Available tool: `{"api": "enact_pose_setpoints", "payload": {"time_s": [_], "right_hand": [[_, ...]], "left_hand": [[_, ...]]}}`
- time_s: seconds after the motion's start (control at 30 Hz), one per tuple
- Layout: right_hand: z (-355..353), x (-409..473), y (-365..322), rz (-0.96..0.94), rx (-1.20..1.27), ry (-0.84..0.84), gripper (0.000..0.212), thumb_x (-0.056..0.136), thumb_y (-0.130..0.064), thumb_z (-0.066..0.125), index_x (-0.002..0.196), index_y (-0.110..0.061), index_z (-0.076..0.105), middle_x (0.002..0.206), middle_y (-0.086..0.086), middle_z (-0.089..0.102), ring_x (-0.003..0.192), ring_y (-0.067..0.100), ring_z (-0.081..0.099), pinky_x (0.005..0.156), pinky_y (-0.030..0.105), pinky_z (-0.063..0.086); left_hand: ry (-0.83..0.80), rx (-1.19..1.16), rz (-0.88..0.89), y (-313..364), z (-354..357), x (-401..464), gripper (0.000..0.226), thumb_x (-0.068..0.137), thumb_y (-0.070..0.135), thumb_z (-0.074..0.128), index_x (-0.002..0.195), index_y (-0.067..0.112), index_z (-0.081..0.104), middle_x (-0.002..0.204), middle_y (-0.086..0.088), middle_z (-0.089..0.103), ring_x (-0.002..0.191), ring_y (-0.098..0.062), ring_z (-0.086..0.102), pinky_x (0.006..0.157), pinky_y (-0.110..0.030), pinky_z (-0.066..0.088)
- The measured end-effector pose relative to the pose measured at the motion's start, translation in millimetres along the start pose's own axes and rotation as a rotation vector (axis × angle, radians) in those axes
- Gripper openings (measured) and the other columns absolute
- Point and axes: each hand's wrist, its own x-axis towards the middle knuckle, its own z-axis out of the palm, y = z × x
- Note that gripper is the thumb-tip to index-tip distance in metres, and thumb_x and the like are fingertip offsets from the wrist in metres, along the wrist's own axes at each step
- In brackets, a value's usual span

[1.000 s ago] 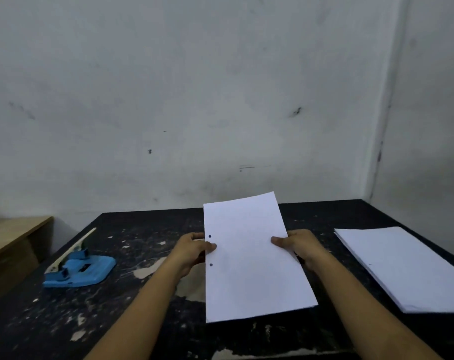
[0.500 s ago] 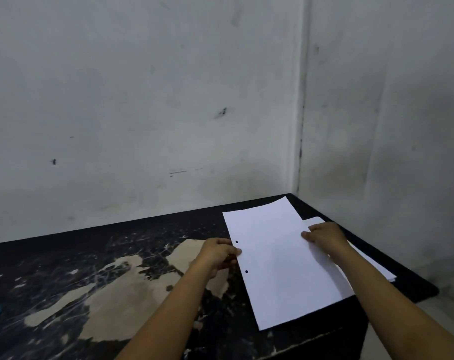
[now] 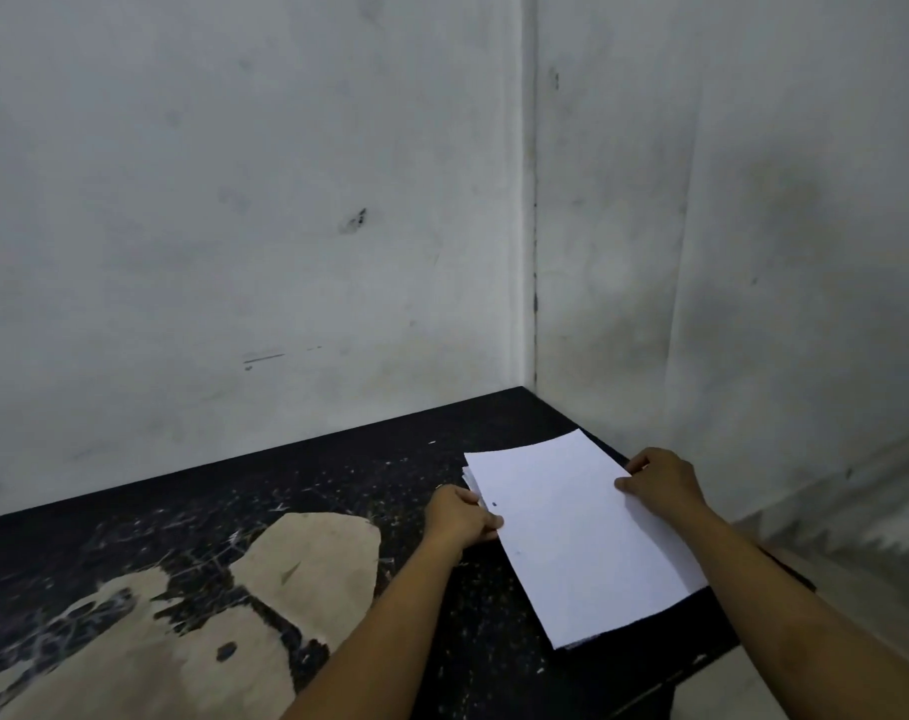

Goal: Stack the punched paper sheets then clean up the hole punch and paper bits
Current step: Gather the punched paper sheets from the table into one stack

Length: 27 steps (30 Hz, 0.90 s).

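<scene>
1. The sheet [image 3: 577, 532] between my left hand [image 3: 460, 514] and my right hand [image 3: 660, 480] is plain white, with two small dark punched dots along the edge by my left thumb.
2. The stack [image 3: 469, 475] under it shows only thin white edges beyond my left hand.
3. The table [image 3: 296, 475] is black, flecked with pale specks.
4. To the left of my left forearm, a large tan worn patch [image 3: 307, 569] breaks the black, itself spotted black.
5. The walls [image 3: 234, 200] beyond both hands are off-white with grey smudges.
</scene>
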Motion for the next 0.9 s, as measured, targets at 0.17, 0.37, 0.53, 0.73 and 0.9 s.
{"api": "enact_pose_setpoints", "payload": {"time_s": [0.17, 0.37, 0.53, 0.73, 0.9], "right_hand": [[10, 5, 12, 0.018, -0.180, -0.009, 0.038, 0.078, -0.040, 0.073, 0.099, -0.009, 0.065, 0.109, 0.013, 0.065, 0.099, 0.031, 0.061, 0.083, 0.034, 0.052], [14, 5, 6, 0.078, -0.273, -0.141, 0.053, 0.089, -0.052, 0.062, 0.111, -0.003, 0.060, 0.116, 0.011, 0.063, 0.103, 0.029, 0.061, 0.074, 0.028, 0.043], [10, 16, 2, 0.161, -0.201, -0.222, 0.060, 0.079, -0.041, 0.077, 0.122, -0.004, 0.058, 0.125, 0.012, 0.061, 0.103, 0.027, 0.060, 0.080, 0.030, 0.049], [11, 14, -11, 0.166, -0.255, -0.253, 0.067, 0.083, -0.038, 0.075, 0.134, -0.004, 0.049, 0.135, 0.011, 0.056, 0.121, 0.028, 0.056, 0.092, 0.030, 0.047], [4, 12, -14, 0.099, -0.178, -0.279, 0.040, 0.084, -0.027, 0.074, 0.112, -0.002, 0.060, 0.110, 0.013, 0.061, 0.102, 0.029, 0.062, 0.073, 0.027, 0.043]], "left_hand": [[0.087, 0.319, 0.137, -7, 8, -1, 0.038, 0.073, 0.015, 0.084, 0.086, 0.016, 0.049, 0.090, 0.002, 0.057, 0.085, -0.018, 0.063, 0.066, -0.026, 0.050], [0.119, 0.445, 0.116, -6, 15, 1, 0.055, 0.068, 0.009, 0.085, 0.113, 0.001, 0.055, 0.116, -0.012, 0.059, 0.100, -0.025, 0.063, 0.073, -0.028, 0.052], [0.125, 0.443, 0.100, -6, 15, 3, 0.054, 0.064, 0.009, 0.087, 0.108, 0.004, 0.056, 0.112, -0.011, 0.062, 0.097, -0.025, 0.065, 0.082, -0.035, 0.057], [0.110, 0.475, 0.094, -8, 14, 4, 0.045, 0.069, 0.010, 0.085, 0.104, 0.003, 0.058, 0.105, -0.006, 0.060, 0.095, -0.021, 0.062, 0.077, -0.029, 0.054], [0.075, 0.399, 0.125, -13, 13, 2, 0.031, 0.074, 0.010, 0.080, 0.084, 0.014, 0.051, 0.089, 0.003, 0.055, 0.086, -0.015, 0.057, 0.069, -0.024, 0.049]]}}
